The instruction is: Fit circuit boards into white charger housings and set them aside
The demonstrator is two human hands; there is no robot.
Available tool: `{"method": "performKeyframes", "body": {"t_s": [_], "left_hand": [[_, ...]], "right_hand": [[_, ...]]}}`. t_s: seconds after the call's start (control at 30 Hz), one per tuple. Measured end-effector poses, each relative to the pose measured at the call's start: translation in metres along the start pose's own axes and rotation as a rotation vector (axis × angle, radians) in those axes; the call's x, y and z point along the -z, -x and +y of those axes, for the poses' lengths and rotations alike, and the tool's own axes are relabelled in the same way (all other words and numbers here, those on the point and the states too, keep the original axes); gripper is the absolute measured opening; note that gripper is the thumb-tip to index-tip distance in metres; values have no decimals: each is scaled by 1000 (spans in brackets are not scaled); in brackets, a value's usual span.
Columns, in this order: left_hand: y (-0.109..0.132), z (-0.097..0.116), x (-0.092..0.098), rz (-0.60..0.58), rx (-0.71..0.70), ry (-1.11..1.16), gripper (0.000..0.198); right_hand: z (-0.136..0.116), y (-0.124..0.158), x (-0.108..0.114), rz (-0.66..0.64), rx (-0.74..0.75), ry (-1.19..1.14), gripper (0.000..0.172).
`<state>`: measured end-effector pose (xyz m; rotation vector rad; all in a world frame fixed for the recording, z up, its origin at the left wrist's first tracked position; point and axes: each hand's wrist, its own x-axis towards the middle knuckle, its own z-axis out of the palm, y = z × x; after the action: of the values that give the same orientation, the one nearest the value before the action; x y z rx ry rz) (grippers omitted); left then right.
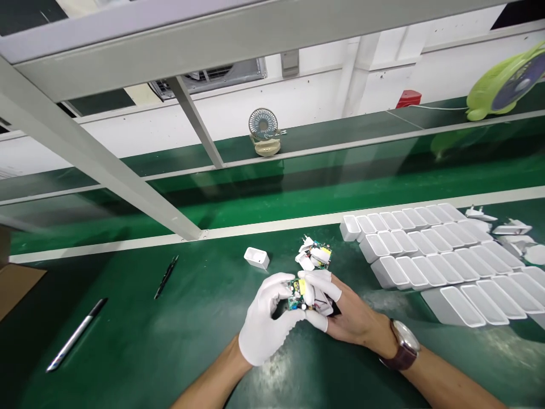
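Note:
Over the green bench, my left hand [266,321] in a white glove pinches the left edge of a small circuit board [297,292] with a yellow-wrapped part. My right hand [340,309], with white covers on its fingers and a watch on the wrist, grips the other side, where a white plastic piece [321,304] joins the board. Both hands are closed around this one assembly, and the fingers partly hide it. Just beyond them lies a small pile of similar circuit boards with white plug parts [314,254]. A single white plastic case [256,258] rests left of the pile.
Rows of white open cases [421,250] stand at the right, with white plug pieces [513,228] behind. A black pen [166,277] and a silver-black tool [76,335] lie left. Small fan [263,130], green fan [506,82] and a slanted metal post [128,182] are further back.

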<state>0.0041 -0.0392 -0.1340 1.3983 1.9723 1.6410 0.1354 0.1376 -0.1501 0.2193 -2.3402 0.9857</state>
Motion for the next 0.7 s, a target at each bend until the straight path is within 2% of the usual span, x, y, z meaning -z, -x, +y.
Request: {"method": "performKeyframes", "body": {"t_s": [0.17, 0.27, 0.37, 0.47, 0.53, 0.63, 0.7], "left_hand": [[0, 2, -2, 49, 95, 189, 29], [3, 2, -4, 56, 117, 209, 28], [6, 1, -5, 50, 141, 226, 30], [3, 0, -1, 54, 98, 180, 35], [-2, -1, 5, 106, 59, 171, 38], [-10, -5, 12, 176, 140, 79, 34], [-12, -11, 11, 109, 199, -41, 38]], "right_hand": [[-9, -1, -4, 20, 6, 22, 75], [-8, 1, -6, 47, -81, -38, 79], [-5, 4, -8, 66, -123, -102, 74], [-3, 4, -10, 151, -55, -94, 67], [-4, 2, -10, 220, -1, -85, 67], [-12, -3, -7, 277, 119, -91, 72], [-20, -7, -5, 273, 205, -73, 74]]}}
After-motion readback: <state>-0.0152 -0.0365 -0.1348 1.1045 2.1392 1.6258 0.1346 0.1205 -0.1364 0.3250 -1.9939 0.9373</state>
